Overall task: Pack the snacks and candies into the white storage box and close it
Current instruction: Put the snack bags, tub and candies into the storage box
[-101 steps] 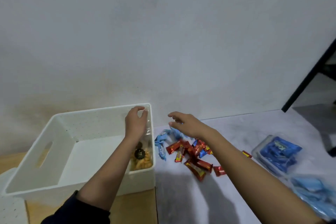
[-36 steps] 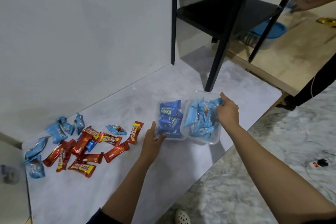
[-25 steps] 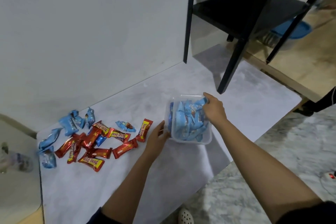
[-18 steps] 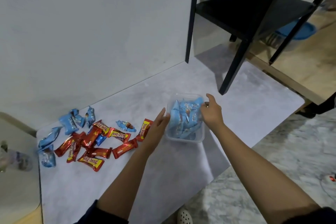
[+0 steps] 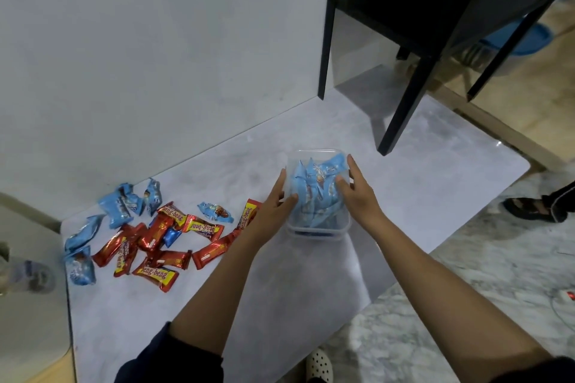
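At the far left a pale surface (image 5: 34, 336) runs off the edge, too blurred for us to say whether it is the white box, and we see the box nowhere else. Next come the loose snacks on the grey mat (image 5: 155, 320): light blue packets (image 5: 116, 207) toward the wall and red bars (image 5: 155, 239) heaped nearer us, overlapping at all angles. We take these to be waiting their turn. Just right of the heap the left hand (image 5: 273, 205) lies along the left wall of a clear tub (image 5: 317, 228), fingers nearly straight on the outside and thumb hooked over the rim. The right hand (image 5: 357, 196) mirrors it on the right wall, its thumb resting on the packets inside. Each hand thus pinches a wall, a two-sided hold that we think suits lifting the tub level, so that nothing spills on the way to the box. The tub sits on the mat, its mouth up and its long axis running near to far. Its light blue packets stand packed on end, tips leaning toward the far wall. A second rim and darker blue under its near edge suggest another tub beneath. Farther right stand a black shelf leg (image 5: 401, 109) and someone's sandalled foot (image 5: 529, 208).
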A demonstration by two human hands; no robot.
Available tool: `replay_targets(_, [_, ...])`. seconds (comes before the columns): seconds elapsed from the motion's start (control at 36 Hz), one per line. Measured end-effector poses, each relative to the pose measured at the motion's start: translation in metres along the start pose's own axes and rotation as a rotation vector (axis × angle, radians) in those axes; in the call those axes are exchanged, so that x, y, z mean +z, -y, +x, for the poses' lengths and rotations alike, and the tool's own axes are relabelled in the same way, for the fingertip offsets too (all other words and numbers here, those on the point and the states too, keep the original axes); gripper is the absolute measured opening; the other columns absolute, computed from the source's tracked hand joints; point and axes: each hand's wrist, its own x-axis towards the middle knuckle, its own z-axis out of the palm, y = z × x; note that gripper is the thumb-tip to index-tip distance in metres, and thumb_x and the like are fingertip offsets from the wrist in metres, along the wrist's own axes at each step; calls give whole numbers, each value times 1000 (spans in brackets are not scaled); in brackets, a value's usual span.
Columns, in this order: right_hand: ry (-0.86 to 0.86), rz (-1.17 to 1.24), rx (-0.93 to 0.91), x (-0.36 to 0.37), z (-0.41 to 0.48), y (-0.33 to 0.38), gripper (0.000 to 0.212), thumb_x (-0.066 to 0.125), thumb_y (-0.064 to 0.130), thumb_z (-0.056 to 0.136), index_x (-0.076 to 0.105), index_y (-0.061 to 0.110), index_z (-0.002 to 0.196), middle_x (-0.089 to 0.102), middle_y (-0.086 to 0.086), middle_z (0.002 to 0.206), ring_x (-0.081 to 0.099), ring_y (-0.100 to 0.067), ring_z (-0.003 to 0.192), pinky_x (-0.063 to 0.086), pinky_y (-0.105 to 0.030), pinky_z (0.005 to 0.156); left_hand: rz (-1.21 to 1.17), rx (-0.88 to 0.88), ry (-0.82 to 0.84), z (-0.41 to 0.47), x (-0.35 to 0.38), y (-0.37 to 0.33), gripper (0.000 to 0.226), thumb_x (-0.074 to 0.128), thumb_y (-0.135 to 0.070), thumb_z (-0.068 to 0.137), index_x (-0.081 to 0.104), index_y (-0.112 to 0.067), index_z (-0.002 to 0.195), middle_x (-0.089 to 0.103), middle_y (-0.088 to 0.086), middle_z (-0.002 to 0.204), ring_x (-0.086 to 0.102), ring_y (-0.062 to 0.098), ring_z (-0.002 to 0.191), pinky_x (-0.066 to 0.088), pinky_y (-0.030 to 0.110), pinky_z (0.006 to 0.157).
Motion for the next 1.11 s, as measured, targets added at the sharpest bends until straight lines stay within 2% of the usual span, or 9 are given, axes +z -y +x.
replay_targets(0.17, [59,118,66,3,0,-33,81,52,71,71,16,50,141,46,8,142,54,-21,121,45,-49,101,0,-41,24,0,-6,-4,62,40,-13,98,9,-36,146,44,-3,130,52,4,99,53,10,64])
replay_targets(0.28, [108,168,18,1,-5,-17,76,59,54,76,24,43,142,52,4,136,56,-21,118,47,-49,98,-1,-49,7,-7,-8,-7,64,43,-12,97,10,-36,146,49,-4,117,53,0,91,51,10,58])
replay_targets(0.36, [129,173,-33,4,-9,5,65,61,35,85,30,36,142,54,-4,133,58,-25,115,50,-49,95,-14,-33,-28,-19,-15,-13,66,45,-12,97,7,-32,147,47,8,132,56,3,92,52,11,60])
replay_targets(0.44, [171,162,-62,11,-10,31,64,59,31,90,26,37,145,52,-7,133,61,-21,108,57,-29,83,-59,-5,-83,-38,-30,-25,69,46,-10,96,7,-28,149,45,17,134,60,9,92,51,10,59])
replay_targets(0.5, [197,142,-109,18,-11,54,64,58,31,90,25,39,144,52,-6,129,62,-15,102,56,-19,76,-82,27,-119,-51,-46,-33,67,48,-14,96,10,-35,147,51,5,127,64,2,85,51,11,60])
replay_targets(0.61, [234,117,-205,44,-21,114,65,56,31,91,21,40,145,49,-6,124,60,-12,94,53,-13,67,-80,84,-213,-78,-93,-55,70,52,-16,93,13,-38,146,52,6,127,63,3,87,53,13,62])
replay_targets(0.83, [318,44,-400,141,-64,224,62,55,35,91,21,45,143,47,-9,134,46,-18,124,42,-24,89,-47,238,-376,-174,-207,-71,71,58,-21,91,17,-39,146,54,-3,102,60,1,87,50,10,65])
replay_targets(1.03, [519,-67,-444,285,-127,315,64,52,33,93,15,46,144,60,3,104,61,-7,84,47,-22,57,-63,239,-519,-297,-343,-45,73,61,-21,88,19,-42,144,52,-3,103,61,1,88,51,12,61])
replay_targets(1.11, [614,-107,-452,353,-156,336,70,55,32,92,11,46,145,60,2,104,62,-8,86,51,-26,61,-55,200,-587,-346,-398,-21,74,61,-17,88,20,-42,144,54,-2,103,59,6,93,52,17,64])
